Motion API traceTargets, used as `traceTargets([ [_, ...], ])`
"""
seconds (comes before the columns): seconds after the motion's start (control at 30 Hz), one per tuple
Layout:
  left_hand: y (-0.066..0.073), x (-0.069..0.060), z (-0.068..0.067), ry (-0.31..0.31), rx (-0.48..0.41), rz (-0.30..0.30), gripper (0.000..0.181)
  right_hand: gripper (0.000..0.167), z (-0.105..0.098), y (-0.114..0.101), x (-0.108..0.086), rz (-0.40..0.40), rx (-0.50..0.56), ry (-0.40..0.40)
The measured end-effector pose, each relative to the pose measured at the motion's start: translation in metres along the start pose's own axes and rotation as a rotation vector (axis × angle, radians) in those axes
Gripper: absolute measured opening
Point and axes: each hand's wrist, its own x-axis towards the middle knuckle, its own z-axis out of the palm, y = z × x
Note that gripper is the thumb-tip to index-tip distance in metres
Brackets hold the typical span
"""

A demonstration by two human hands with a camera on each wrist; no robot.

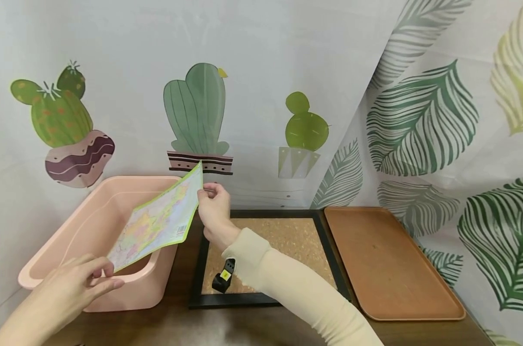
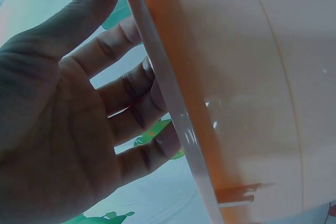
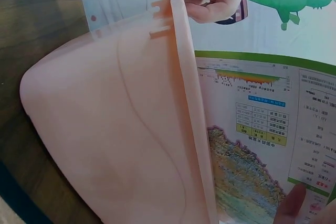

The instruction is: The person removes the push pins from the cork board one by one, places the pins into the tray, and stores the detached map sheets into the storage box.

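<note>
A thin map sheet [image 1: 162,214] with a bright green border is held tilted above the pink plastic tub [image 1: 166,276]. My right hand [image 1: 216,211] pinches the sheet's right edge between thumb and fingers; in the right wrist view its fingertips [image 3: 291,203] lie against the printed side. At the sheet's lower left corner is my left hand [image 1: 77,281], with thumb and index finger apart. In the left wrist view, the left hand [image 2: 89,114] has loosely bent fingers, partly hidden by the tub rim [image 2: 176,108]. Whether it touches the sheet is unclear.
A black-framed cork board [image 1: 287,250] lies on the dark wood table [image 1: 179,327], right of the tub. Further right is a brown tray [image 1: 391,264]. A printed curtain [image 1: 261,57] hangs behind, close to the things' back edges.
</note>
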Motion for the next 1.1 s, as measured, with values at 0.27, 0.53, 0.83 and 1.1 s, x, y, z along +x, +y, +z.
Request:
traceTargets([
  [0.27,0.002,0.001,-0.001,0.006,-0.017,-0.005,0.035,0.009,0.016,0.007,-0.002,0.063,0.07,0.018],
  [0.53,0.002,0.0,0.0,0.007,-0.003,-0.011,0.034,0.009,0.027,0.012,-0.003,0.063,0.061,0.058],
  [0.83,0.0,0.0,0.002,0.043,-0.001,0.02,0.035,0.008,0.036,0.017,-0.005,0.083,0.07,0.082],
  [1.1,-0.001,0.0,0.001,0.04,0.003,0.031,0.037,0.008,0.041,0.022,-0.006,0.081,0.081,0.061],
])
